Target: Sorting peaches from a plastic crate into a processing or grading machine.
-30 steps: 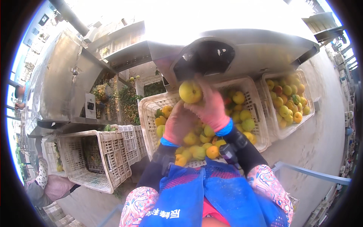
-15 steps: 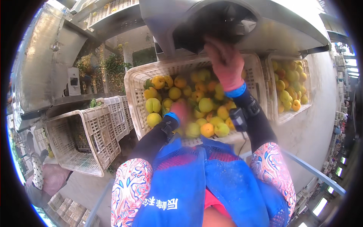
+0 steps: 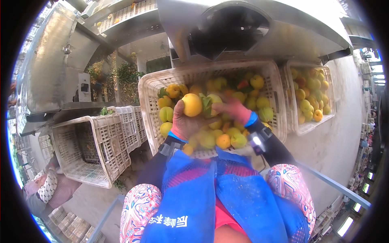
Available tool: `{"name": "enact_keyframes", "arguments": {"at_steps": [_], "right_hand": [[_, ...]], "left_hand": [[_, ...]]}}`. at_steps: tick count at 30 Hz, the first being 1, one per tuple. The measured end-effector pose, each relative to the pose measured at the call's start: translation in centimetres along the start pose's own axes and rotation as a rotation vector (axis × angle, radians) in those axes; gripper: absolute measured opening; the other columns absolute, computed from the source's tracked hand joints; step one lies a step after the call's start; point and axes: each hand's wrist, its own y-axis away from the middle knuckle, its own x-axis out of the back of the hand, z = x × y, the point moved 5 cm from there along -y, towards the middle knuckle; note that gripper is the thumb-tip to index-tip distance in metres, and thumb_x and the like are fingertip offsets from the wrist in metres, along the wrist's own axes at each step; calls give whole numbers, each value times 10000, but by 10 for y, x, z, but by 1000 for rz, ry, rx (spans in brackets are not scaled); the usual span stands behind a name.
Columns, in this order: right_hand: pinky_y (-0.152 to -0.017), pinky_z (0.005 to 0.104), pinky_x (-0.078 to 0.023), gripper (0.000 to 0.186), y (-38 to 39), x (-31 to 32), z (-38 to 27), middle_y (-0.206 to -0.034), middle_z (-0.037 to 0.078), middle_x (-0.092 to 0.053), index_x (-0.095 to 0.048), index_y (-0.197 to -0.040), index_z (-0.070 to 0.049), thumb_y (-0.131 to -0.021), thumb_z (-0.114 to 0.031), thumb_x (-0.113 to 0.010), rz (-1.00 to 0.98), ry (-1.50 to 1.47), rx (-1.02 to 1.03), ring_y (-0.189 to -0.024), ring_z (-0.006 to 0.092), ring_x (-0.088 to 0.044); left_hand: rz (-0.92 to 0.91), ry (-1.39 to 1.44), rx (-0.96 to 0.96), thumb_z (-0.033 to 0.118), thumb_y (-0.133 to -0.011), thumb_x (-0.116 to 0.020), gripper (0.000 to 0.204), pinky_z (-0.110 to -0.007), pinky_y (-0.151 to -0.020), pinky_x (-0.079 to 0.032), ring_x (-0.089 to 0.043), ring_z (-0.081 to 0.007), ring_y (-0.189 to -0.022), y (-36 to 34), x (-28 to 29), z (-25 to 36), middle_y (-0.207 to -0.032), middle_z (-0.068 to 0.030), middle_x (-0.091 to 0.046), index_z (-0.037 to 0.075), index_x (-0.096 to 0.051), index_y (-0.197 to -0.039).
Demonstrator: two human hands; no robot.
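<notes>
Over the fruit-filled crate (image 3: 148,109), my left hand (image 3: 183,124) is closed around a yellow-orange peach (image 3: 192,104). Right beside that peach is a greener, leafy peach (image 3: 214,100), blurred, with a green leaf (image 3: 206,103) between the two. My right hand (image 3: 237,110) reaches in from the right with its fingertips at the greener peach. Motion smears those fingers, so whether they grip it is unclear. Below both hands lie many yellow, green and orange peaches (image 3: 223,141), some hidden by the hands.
A metal machine with a dark round opening (image 3: 231,30) overhangs the crate's far side. Another crate of peaches (image 3: 300,125) stands at the right. To the left are a tilted white crate (image 3: 99,152) and more crates behind it. Another person's patterned sleeve (image 3: 48,186) shows at far left.
My right hand has come down from the machine's opening to the crate. My left hand has risen from among the peaches, now with a yellow-orange one in it.
</notes>
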Motion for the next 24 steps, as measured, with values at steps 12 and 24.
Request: {"name": "enact_keyframes", "arguments": {"at_steps": [12,24], "right_hand": [[-934,477,-485,864,16,-29,-136,-1184,246,-643,-523,-1360,31,-620,-217,-893,675,540,722,-1078,441,-613],[-956,518,-465,647,-94,26,-154,-1183,197,-653,-560,-1311,12,-806,-328,-781,1058,1068,420,-1043,416,-623]], "left_hand": [[-182,-213,-373,671,-829,-624,859,-514,-1125,-368,-491,-336,-1292,-6,-79,42,-1393,-158,-522,58,-475,-1411],[-161,-24,-132,523,-986,-548,602,-505,-1093,-398,-503,-357,-1293,-18,-73,50,-1436,-143,-527,111,-499,-1422]]}}
